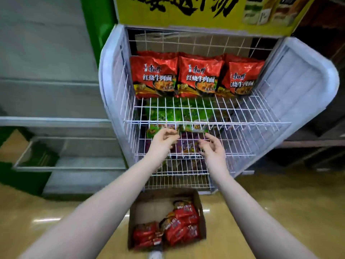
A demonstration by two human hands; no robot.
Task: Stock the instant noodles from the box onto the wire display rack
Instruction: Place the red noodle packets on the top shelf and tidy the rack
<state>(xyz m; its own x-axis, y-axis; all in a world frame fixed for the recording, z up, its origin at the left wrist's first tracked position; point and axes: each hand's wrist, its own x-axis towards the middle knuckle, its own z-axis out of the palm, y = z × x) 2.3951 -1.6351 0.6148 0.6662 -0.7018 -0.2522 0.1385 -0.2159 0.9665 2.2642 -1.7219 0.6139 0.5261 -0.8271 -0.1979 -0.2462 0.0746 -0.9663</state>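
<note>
Three red instant noodle packs (197, 75) stand upright in a row at the back of the top shelf of the white wire display rack (207, 122). Green packs (168, 111) lie on the shelf below, purple ones (188, 143) lower still. A brown cardboard box (199, 202) sits on the floor in front of the rack, with several red noodle packs (179, 223) inside. My left hand (164, 139) and my right hand (211, 146) hover in front of the rack's middle tier. Their fingers are loosely curled and hold nothing.
A yellow sign with black lettering (177, 10) tops the rack. Grey metal shelving (56, 124) stands to the left beside a green post (97, 25). Dark wooden shelving (321, 146) is on the right. The floor (270, 212) is glossy yellow.
</note>
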